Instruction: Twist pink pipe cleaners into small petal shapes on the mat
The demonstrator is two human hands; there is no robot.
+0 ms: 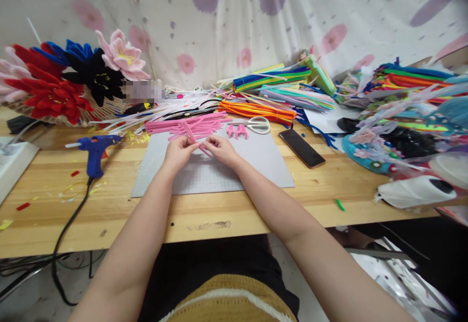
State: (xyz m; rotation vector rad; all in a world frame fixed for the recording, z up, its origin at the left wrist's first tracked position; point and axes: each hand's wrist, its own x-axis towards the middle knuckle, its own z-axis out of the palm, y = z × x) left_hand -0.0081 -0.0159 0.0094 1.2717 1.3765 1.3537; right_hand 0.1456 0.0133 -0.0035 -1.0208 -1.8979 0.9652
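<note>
Pink pipe cleaners (189,131) are pinched between the fingers of my left hand (180,152), slanting up and away from me. My right hand (221,150) grips the lower ends of the same strands, close beside the left. Both hands are above a grey cutting mat (210,175). Just beyond them lies a loose pile of pink pipe cleaners (161,125). Small folded pink pieces (240,130) rest near the mat's far edge, next to scissors with white handles (259,125). How many strands I hold, I cannot tell.
On the left are a blue glue gun (95,152) with a trailing cord and fuzzy flowers (58,92). A phone (302,148) lies right of the mat. Orange pipe cleaners (258,112) and other coloured bundles line the back. A white roll (417,191) sits at the right.
</note>
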